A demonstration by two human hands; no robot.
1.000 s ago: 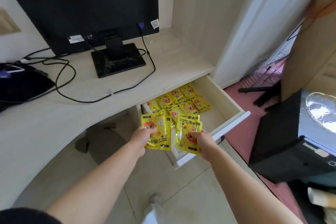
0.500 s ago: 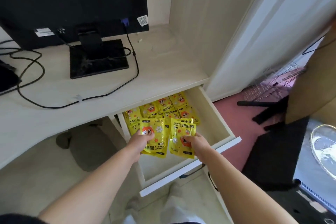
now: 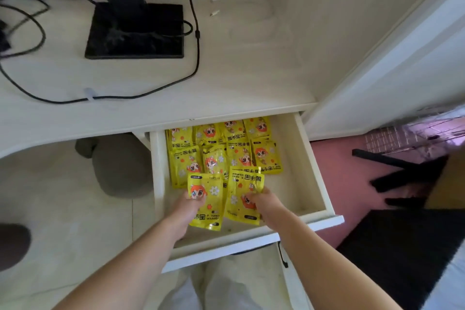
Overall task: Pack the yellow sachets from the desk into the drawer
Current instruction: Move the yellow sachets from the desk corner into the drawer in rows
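Note:
The cream drawer (image 3: 317,184) stands pulled out under the desk (image 3: 226,78). Several yellow sachets (image 3: 221,151) with a cartoon face lie in rows at its back. My left hand (image 3: 187,209) grips a yellow sachet (image 3: 208,194) inside the drawer, in front of those rows. Beside it, my right hand (image 3: 264,204) grips another yellow sachet (image 3: 245,184). Both held sachets hang low over the drawer floor; whether they touch it I cannot tell. No sachets show on the desk top.
A black monitor stand (image 3: 136,30) and cables (image 3: 196,40) sit on the desk. A grey stool (image 3: 120,163) is under the desk at left. A white door (image 3: 392,63) and a black chair base (image 3: 402,173) on pink floor stand at right.
Both hands have carried their sachets forward, from outside the drawer's front edge to inside it. My view has moved closer and more directly over the drawer.

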